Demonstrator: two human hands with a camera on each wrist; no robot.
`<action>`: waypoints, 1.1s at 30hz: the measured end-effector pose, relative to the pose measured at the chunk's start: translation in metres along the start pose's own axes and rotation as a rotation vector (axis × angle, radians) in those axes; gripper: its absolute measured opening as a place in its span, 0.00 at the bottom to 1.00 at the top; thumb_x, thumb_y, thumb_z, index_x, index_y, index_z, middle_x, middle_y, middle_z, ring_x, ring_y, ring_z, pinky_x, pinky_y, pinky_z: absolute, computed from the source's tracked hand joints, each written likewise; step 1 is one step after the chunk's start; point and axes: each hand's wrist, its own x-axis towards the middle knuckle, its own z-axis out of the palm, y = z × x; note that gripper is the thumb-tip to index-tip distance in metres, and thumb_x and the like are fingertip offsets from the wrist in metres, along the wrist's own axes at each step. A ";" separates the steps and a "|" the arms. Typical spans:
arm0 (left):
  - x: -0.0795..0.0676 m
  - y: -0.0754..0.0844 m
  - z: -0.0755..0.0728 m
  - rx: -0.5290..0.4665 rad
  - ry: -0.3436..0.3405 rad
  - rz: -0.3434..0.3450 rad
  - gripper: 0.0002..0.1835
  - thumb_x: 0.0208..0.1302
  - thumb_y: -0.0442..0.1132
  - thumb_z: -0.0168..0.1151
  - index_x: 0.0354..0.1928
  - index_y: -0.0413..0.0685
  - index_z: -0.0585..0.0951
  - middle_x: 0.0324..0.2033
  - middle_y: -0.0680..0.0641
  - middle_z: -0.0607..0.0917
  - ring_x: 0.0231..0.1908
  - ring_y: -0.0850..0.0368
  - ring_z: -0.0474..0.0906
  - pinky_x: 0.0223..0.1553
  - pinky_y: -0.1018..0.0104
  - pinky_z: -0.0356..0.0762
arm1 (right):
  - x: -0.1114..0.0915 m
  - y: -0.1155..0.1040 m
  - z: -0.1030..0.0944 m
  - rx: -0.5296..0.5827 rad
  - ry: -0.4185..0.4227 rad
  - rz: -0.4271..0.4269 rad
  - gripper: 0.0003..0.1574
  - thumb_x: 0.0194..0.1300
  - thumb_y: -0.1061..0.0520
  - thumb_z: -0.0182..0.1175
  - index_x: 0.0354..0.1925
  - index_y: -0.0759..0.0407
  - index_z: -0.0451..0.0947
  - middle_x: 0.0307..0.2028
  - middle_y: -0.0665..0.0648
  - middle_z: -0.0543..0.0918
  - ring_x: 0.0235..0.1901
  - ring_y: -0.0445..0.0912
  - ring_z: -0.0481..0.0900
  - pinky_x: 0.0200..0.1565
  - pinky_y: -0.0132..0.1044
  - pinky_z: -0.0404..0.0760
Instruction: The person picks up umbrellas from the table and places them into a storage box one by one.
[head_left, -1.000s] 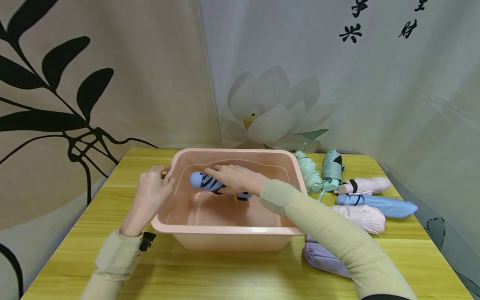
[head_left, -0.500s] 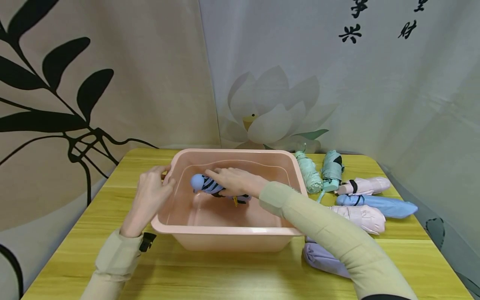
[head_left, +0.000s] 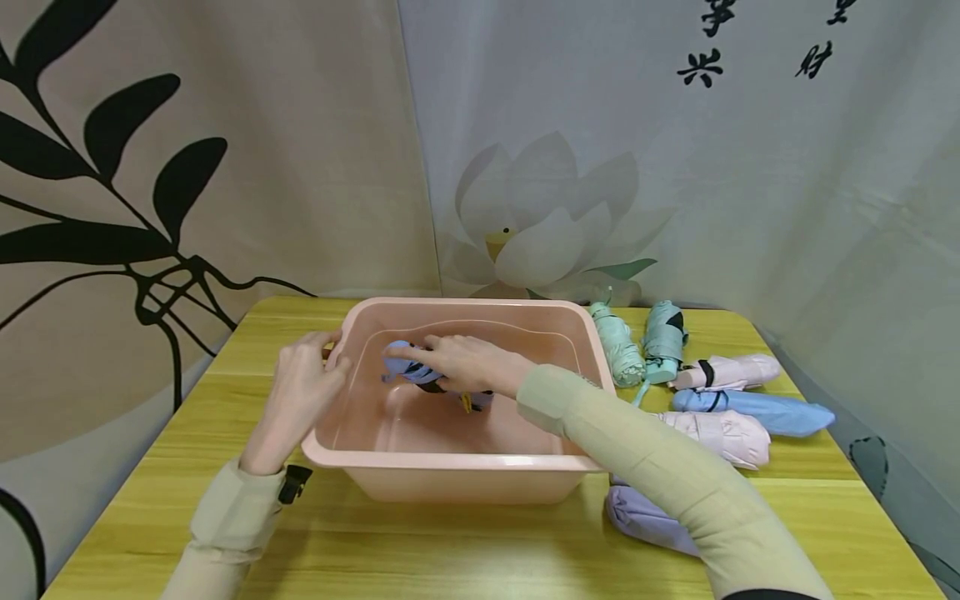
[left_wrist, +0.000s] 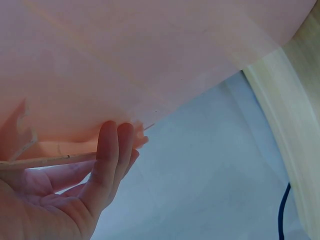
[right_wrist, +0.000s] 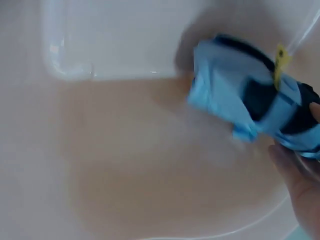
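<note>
A pink plastic basin (head_left: pixel 465 483) stands on the table. My left hand (head_left: pixel 300 396) grips its left rim; in the left wrist view the fingers (left_wrist: pixel 106 150) curl up round the rim from below. Inside the basin, my right hand (head_left: pixel 476 362) holds a folded blue umbrella (head_left: pixel 408 372) with black stripes. Its index finger lies along the umbrella toward the rounded left end and partly covers it. In the right wrist view, the umbrella (right_wrist: pixel 225 82) shows loose folds at one end and a small yellow tag (right_wrist: pixel 281 65). The palm side of the right hand is mostly hidden.
Several folded umbrellas lie right of the basin: a mint one (head_left: pixel 621 350), a teal one (head_left: pixel 664 337), two pale pink ones, a blue one (head_left: pixel 757 411) and a purple one (head_left: pixel 648 517) partly under the right sleeve. A printed curtain (head_left: pixel 315 167) hangs behind the wooden table (head_left: pixel 465 550).
My right index finger has stretched out over the umbrella's rounded end, and the umbrella has turned slightly in the hand. My left hand and the basin have stayed put.
</note>
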 end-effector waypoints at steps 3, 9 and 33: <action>0.000 0.000 0.000 -0.003 0.001 0.002 0.21 0.56 0.29 0.53 0.52 0.22 0.76 0.45 0.24 0.80 0.33 0.38 0.82 0.22 0.65 0.77 | 0.001 -0.001 0.001 -0.036 -0.010 -0.011 0.47 0.65 0.55 0.58 0.73 0.39 0.43 0.50 0.56 0.76 0.38 0.46 0.80 0.40 0.35 0.79; -0.001 0.001 0.000 -0.005 -0.005 0.003 0.21 0.57 0.29 0.53 0.52 0.22 0.76 0.45 0.24 0.80 0.33 0.39 0.82 0.21 0.68 0.76 | -0.001 -0.004 0.007 -0.155 0.001 -0.046 0.45 0.65 0.53 0.58 0.72 0.41 0.46 0.49 0.56 0.77 0.37 0.45 0.80 0.41 0.33 0.80; 0.000 0.001 0.002 0.020 0.006 0.006 0.20 0.57 0.30 0.56 0.51 0.23 0.77 0.43 0.26 0.81 0.29 0.43 0.80 0.23 0.66 0.74 | 0.004 -0.006 -0.008 -0.332 0.184 -0.114 0.28 0.71 0.43 0.46 0.68 0.37 0.62 0.61 0.53 0.73 0.60 0.49 0.73 0.60 0.44 0.73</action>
